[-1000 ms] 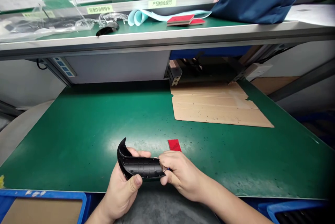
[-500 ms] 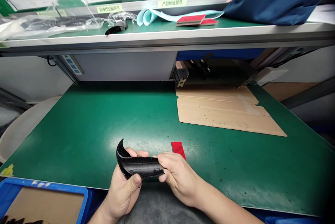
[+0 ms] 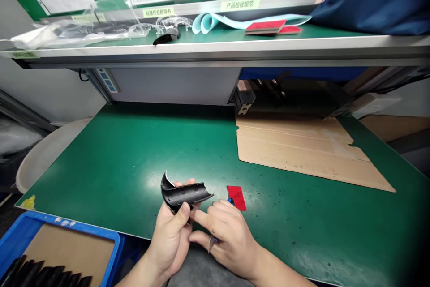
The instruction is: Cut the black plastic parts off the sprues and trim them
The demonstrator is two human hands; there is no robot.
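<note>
My left hand (image 3: pixel 169 237) grips a curved, ribbed black plastic part (image 3: pixel 184 195), which rests across its fingers with the thumb pressed on its underside. My right hand (image 3: pixel 228 242) is apart from the part, just below and to its right. Between its fingers is a slim blue-and-metal tool (image 3: pixel 215 238), mostly hidden; its exact type is unclear. A red pad (image 3: pixel 237 197) lies on the green work mat (image 3: pixel 110 166), just beyond my right fingertips.
A blue bin (image 3: pixel 67 220) with several black curved parts sits at the lower left, below the mat's edge. A cardboard sheet (image 3: pixel 302 152) lies on the mat at the far right. A shelf (image 3: pixel 215 49) above holds plastic bags, red pads and a navy bag (image 3: pixel 372 9).
My right hand has let go of the black part and dropped lower, with its fingers spread. The part now sits in my left hand alone, tilted differently. The view has shifted, showing more of the bin.
</note>
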